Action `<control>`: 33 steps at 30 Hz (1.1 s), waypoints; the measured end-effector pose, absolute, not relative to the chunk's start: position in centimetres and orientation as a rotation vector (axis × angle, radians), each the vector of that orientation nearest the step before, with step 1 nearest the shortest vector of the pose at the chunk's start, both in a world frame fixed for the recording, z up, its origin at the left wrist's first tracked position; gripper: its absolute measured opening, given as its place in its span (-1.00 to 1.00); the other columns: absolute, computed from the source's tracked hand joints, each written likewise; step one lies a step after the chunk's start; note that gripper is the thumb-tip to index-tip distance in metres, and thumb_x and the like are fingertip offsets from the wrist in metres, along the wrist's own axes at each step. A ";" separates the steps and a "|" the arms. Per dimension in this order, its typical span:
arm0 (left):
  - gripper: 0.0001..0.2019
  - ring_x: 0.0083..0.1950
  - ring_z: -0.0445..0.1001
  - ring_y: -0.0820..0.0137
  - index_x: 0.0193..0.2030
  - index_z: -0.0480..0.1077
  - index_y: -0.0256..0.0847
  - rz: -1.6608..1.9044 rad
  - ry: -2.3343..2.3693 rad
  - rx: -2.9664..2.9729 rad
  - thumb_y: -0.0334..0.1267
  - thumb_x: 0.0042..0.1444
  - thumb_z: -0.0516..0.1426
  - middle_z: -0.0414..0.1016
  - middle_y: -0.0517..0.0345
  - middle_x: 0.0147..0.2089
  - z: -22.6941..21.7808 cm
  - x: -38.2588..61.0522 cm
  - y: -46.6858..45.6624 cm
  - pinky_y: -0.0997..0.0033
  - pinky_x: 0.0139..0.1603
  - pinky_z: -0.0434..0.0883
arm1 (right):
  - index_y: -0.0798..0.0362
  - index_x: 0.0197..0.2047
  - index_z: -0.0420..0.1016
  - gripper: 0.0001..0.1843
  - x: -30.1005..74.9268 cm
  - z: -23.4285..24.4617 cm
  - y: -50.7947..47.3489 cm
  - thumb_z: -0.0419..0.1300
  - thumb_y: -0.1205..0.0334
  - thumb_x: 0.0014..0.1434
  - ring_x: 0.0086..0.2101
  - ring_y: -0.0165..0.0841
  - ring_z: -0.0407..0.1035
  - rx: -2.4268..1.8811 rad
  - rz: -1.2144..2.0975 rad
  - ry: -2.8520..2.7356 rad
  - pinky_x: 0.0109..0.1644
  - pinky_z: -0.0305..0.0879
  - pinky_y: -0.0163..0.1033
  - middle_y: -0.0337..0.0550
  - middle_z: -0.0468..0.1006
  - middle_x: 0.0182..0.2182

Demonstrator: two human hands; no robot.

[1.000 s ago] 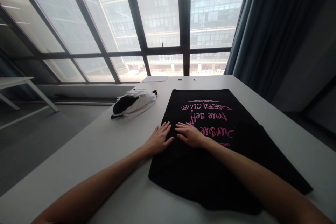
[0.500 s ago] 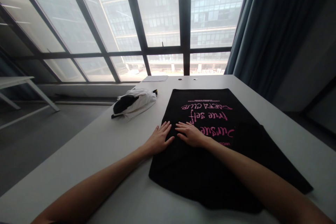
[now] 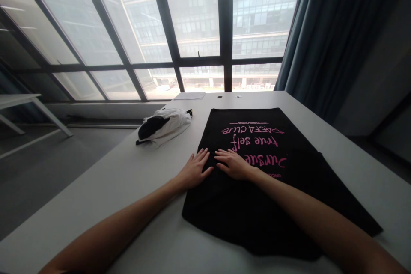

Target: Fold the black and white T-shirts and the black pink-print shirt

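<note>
A black T-shirt [image 3: 257, 205] with pink lettering lies spread flat on the white table [image 3: 135, 175], its print facing away from me. My left hand [image 3: 194, 169] rests flat at the shirt's left edge, fingers stretched out and partly on the fabric. My right hand [image 3: 233, 163] lies flat on the shirt just beside it, fingers spread and pointing left, covering the start of the pink word. The two hands almost touch. Neither hand grips anything.
A crumpled white and black garment [image 3: 165, 125] lies on the table to the far left. A sheet of paper [image 3: 190, 96] sits at the table's far edge by the window. A blue curtain [image 3: 324, 38] hangs at right; another table [image 3: 19, 100] stands at far left.
</note>
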State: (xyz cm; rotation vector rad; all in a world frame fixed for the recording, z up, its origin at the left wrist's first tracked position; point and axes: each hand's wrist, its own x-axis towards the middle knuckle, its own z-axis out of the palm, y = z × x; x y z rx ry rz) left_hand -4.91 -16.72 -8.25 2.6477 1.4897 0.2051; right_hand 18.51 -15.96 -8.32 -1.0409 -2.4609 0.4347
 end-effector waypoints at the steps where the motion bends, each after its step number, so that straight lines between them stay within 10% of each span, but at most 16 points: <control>1: -0.28 0.55 -0.18 0.12 0.51 -0.02 -0.23 0.200 1.491 2.646 0.16 0.36 -0.10 -0.18 -0.07 0.54 -8.2 -4.9 -16.7 -0.08 0.48 -0.09 | -0.02 0.29 0.40 -0.54 18.5 -8.3 -15.9 0.06 0.08 0.38 0.37 -0.19 0.04 -1.041 0.436 -2.460 0.42 -0.08 0.14 -0.02 0.28 0.34; 33: -0.32 0.54 -0.13 0.07 0.49 0.02 -0.25 0.246 1.449 2.689 0.11 0.37 -0.05 -0.11 -0.15 0.53 -8.2 -5.0 -16.8 -0.16 0.46 -0.08 | 0.00 0.23 0.47 -0.58 18.4 -8.6 -15.8 0.09 0.11 0.36 0.34 -0.17 0.11 -1.008 0.448 -2.404 0.41 -0.03 0.16 -0.01 0.35 0.29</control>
